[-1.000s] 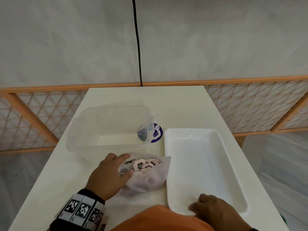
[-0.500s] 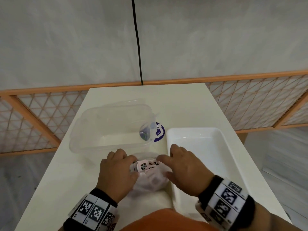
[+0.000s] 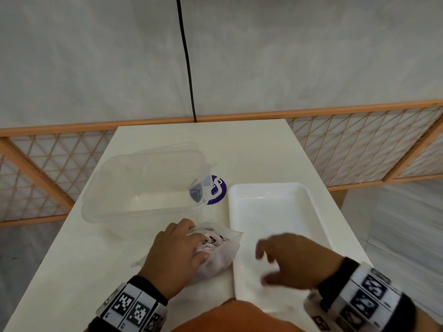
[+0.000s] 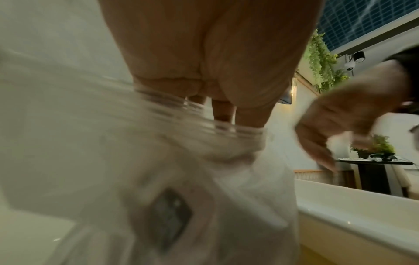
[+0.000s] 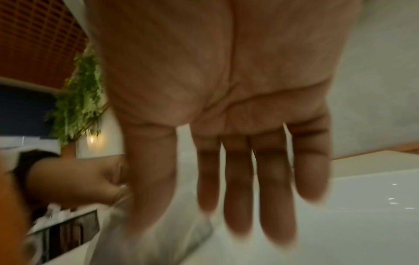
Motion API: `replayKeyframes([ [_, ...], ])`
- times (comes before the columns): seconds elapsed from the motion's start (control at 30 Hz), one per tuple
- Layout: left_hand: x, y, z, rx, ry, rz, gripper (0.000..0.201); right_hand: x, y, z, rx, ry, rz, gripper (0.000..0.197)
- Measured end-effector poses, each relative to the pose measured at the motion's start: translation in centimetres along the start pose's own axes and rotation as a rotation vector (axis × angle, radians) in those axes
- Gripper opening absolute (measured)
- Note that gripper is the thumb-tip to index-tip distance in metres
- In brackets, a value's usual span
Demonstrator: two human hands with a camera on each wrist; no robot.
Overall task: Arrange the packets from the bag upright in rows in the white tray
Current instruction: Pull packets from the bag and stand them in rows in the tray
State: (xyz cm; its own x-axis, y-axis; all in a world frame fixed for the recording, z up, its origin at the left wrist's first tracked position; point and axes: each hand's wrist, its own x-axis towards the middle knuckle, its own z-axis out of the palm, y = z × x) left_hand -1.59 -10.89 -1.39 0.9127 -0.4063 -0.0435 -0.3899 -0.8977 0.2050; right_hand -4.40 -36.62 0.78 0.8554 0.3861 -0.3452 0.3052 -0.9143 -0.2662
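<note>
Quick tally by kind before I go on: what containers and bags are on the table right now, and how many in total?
White tray: 1, no packets visible in it
Clear plastic container: 1
Translucent bag of packets: 1, gripped by the left hand
Total: 3
Packets inside the bag cannot be counted. The right hand hovers over the tray, holding nothing.

Grey wall [image 3: 287,56], orange lattice railing [image 3: 359,149]

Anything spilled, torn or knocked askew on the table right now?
Nothing stands out. The packets are all inside the bag, which the left hand grips at its mouth. The white tray lies flat and holds no packets. The right hand hovers open over it. The clear container sits upright.
</note>
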Motion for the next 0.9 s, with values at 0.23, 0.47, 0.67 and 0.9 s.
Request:
replayKeyframes([
  [0.23,-0.1,-0.5,0.7,-0.017,-0.034,-0.047,0.066,-4.4,2.7,5.3,-0.034,-0.262,0.017,0.044],
  [0.47,0.5,-0.7,1.4,-0.022,0.026,-0.038,0.034,-3.7,3.6,6.5,0.004,-0.159,0.064,0.043],
  [0.67,0.7,-0.7,1.4,-0.005,0.126,0.016,0.029,-3.5,4.0,6.5,0.025,-0.137,0.055,0.043],
  [0.9,0.6,-0.4,-0.1,-0.07,0.242,0.107,0.024,-2.7,4.2,6.2,0.032,-0.084,0.039,0.042],
])
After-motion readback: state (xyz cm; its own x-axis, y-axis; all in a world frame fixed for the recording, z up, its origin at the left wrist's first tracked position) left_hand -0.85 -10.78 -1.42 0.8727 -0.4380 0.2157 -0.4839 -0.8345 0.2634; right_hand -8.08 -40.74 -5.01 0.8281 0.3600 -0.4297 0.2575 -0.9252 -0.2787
